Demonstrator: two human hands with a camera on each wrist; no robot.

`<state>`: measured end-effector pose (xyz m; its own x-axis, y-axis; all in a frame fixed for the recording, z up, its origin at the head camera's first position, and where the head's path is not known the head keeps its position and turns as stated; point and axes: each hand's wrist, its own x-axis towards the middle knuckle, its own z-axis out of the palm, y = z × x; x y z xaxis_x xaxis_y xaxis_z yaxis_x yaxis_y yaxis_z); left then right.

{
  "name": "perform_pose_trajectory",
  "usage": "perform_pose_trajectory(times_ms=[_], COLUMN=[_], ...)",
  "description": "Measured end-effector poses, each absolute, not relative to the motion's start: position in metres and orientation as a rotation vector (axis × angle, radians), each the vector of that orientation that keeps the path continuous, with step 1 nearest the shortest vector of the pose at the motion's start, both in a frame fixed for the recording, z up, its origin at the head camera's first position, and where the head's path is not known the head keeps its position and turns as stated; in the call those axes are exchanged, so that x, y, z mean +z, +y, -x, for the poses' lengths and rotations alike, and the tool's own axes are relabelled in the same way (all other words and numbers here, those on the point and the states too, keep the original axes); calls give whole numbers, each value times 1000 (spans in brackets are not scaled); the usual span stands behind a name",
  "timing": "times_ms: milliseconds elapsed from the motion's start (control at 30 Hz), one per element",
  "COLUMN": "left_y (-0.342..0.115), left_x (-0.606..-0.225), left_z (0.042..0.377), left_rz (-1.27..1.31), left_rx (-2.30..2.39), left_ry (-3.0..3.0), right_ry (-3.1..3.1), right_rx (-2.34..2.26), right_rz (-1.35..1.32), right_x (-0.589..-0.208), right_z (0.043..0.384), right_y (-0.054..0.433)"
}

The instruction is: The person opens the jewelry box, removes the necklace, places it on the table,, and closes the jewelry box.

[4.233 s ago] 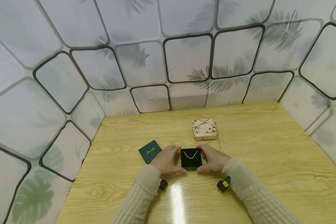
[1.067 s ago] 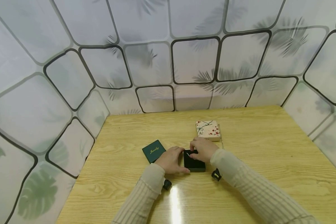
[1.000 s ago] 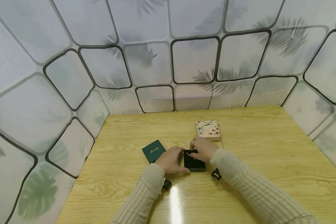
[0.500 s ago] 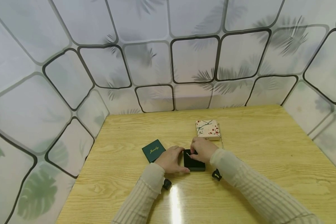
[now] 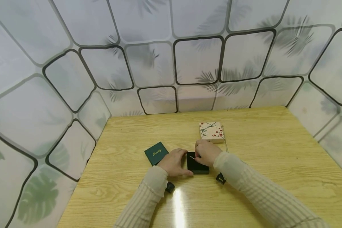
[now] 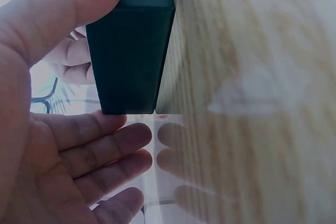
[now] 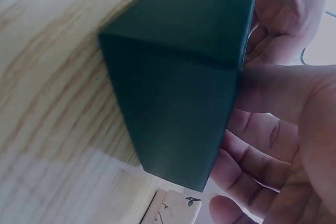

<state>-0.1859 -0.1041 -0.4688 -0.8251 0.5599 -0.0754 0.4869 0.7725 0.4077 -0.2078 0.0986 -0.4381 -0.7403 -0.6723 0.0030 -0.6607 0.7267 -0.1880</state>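
A small dark green jewelry box (image 5: 198,171) with a black pad inside stands uncovered on the table. My left hand (image 5: 172,164) holds its left side, thumb at the near corner and index finger at the far one. In the left wrist view, the thumb lies on the top edge of the box (image 6: 131,61). My right hand (image 5: 207,153) reaches over the box, thumb and fingers pinching at a silver necklace (image 5: 192,157); only a short piece of it shows on the pad. The fingertips are hidden behind the box wall (image 7: 168,98) in the right wrist view.
A dark green lid (image 5: 156,153) with gold "Jewelry" lettering lies left of the box. Behind the right hand sits a cream box (image 5: 212,131) with a floral print, and a thin chain (image 5: 226,145) lies along its right side. A patterned curtain (image 5: 148,69) surrounds the table.
Earlier both hands held the box's sides and the necklace lay in a curve on the pad. My right hand has since moved over the pad to the necklace; lately its fingers shift only slightly.
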Motion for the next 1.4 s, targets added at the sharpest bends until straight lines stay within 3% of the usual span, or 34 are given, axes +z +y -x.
perform_pose_trajectory(times_ms=[833,1400], left_y=[-105,-104], left_x=[-471,-469], left_z=[186,185], left_rz=[-833,-827], left_rx=[566,563], left_ry=[2775,2781], right_ry=[2841,2814], right_rx=[-342,-437], right_rz=[1261,965], right_x=[-450,-451], right_z=[214,224], right_y=[99,99])
